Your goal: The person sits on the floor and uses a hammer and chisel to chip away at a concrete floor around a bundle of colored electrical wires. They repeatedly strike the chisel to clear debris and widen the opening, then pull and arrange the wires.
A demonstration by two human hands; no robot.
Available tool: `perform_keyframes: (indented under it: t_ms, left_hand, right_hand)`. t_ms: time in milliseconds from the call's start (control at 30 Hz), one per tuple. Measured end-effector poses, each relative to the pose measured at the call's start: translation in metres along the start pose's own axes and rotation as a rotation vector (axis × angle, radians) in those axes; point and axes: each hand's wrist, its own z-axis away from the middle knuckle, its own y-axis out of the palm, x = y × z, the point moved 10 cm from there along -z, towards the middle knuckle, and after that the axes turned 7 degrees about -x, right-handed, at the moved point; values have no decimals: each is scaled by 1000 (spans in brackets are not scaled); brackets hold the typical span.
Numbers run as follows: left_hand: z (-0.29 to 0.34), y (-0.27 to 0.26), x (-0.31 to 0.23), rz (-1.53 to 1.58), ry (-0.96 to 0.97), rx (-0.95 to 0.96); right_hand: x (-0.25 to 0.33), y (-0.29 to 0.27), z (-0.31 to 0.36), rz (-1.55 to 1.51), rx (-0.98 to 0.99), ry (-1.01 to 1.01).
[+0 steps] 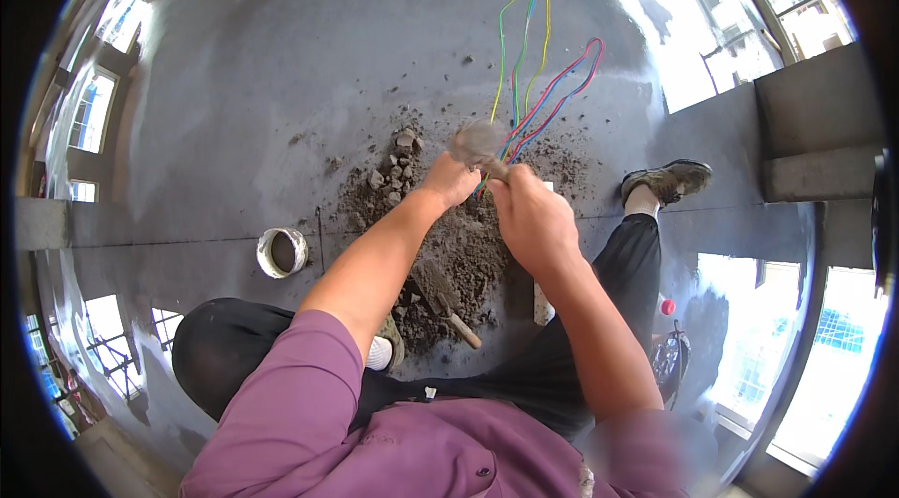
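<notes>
My right hand [541, 222] is closed around the short wooden handle of a hammer [478, 142], whose head is smeared by motion. The hammer head is just beyond my left hand [451, 180], which is closed low over the rubble; what it grips is hidden beneath the hammer. Red, blue, green and yellow electrical wires [543, 109] rise beside both hands and loop away across the floor. Broken mortar and loose dirt [473, 250] surround this spot. A trowel [435, 290] with a wooden handle lies on the dirt between my forearms.
A white bucket [283, 252] stands to the left. Larger chunks [398, 165] are heaped left of my hands. Under my right forearm, a white strip [543, 304] is partly hidden. A clear bottle [669, 357] lies beside my right leg, near a red cap [668, 307].
</notes>
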Motion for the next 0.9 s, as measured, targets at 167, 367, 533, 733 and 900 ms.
perform_keyframes:
  t_ms: [167,367,533,733,900]
  left_hand:
    - [-3,-8,8,-147,-22,-8]
    - [-6,-8,-3,-121,8,-5]
    - [-10,-5,4,-56,-16,23]
    - [-11,0,28,-65,-68,77]
    - [-2,-18,29,-8,-222,60]
  right_hand:
    - [-12,0,-1,-25,-53,-5]
    - [-17,17,-11,-34,67,49]
    - [-26,17,-13,-24,40,69]
    - [-29,31,-21,-53,17,-5]
    - [-47,4,-2,-172,0,135]
